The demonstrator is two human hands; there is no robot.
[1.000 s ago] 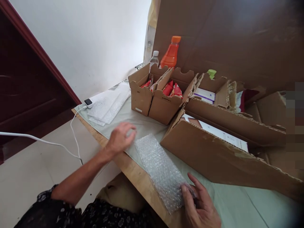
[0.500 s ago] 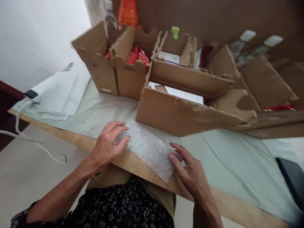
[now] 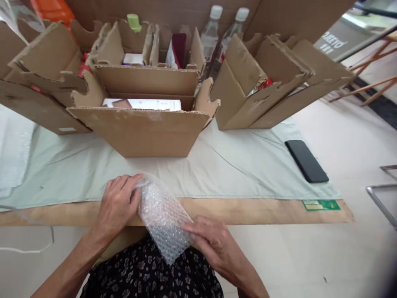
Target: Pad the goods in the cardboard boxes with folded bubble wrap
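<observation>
A clear bubble wrap bag (image 3: 164, 219) slants over the front edge of the table, its lower end hanging above the flowered clothing. My left hand (image 3: 119, 200) pinches its upper left corner, fingers curled round the edge. At the bag's right edge, my right hand (image 3: 211, 238) has closed its thumb and fingers on the film. Whether anything lies inside the bag I cannot tell. Just beyond my hands stands an open cardboard box (image 3: 151, 134) with a white box (image 3: 151, 104) in it.
Several cardboard bins line the back, with two clear bottles (image 3: 209, 37) behind. A black phone (image 3: 306, 160) lies on the cloth at right. More bubble wrap bags (image 3: 14, 149) lie at left. A green label (image 3: 321, 205) is on the table edge.
The view has swung to the right. The bag has been lifted and tipped, its lower end now past the table edge. My right hand has moved along its right side.
</observation>
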